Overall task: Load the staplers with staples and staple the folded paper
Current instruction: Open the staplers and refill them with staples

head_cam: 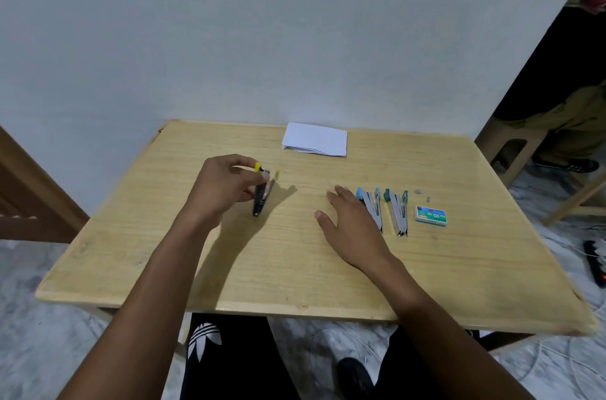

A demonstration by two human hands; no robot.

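my left hand (223, 190) pinches the yellow-tipped stapler (264, 191) on the pale wooden table (164, 252). folded paper (314, 139) lies beyond my fingertips by the grey wall (229, 22). my right hand (349, 222) rests flat, fingers spread, touching the blue stapler (372, 204).

I'm in a plain home room: bare wall (229, 22), marbled floor (49, 317), low wooden table (295, 268), stool (511, 150) at right.

Three staplers (372, 208), one staple box (431, 215).

Matt pale wood-grain table (295, 268), white paper (314, 139), metal-railed staplers (398, 212).
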